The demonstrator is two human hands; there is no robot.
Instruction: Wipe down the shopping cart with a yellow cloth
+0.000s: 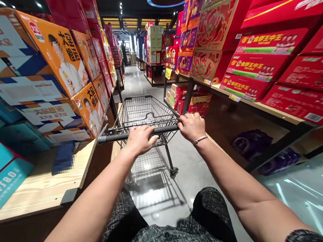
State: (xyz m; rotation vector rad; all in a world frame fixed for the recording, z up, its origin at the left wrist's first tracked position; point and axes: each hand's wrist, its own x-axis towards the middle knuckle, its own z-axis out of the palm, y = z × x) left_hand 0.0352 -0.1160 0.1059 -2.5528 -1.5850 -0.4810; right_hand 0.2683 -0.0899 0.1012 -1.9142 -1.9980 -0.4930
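A wire shopping cart (pixel 136 112) stands in front of me, its basket showing bare mesh. My left hand (pixel 140 140) lies over the middle of the dark push handle (pixel 115 137), fingers wrapped round it and the thumb along the near side. At the handle's right end, my right hand (pixel 192 126) is closed round the bar and the corner of the cart. Something small and yellow-green shows by its knuckles; I cannot make out what it is. A bracelet (pixel 200 140) circles my right wrist.
Orange drink cartons (pixel 53 60) are stacked on a wooden display (pixel 83 164) on the left, with turquoise boxes (pixel 0 171) nearer me. Red boxes (pixel 261 59) fill the right-hand shelf. Between them a shiny grey floor (pixel 136 78) runs ahead, with a distant person (pixel 124 52) at its far end.
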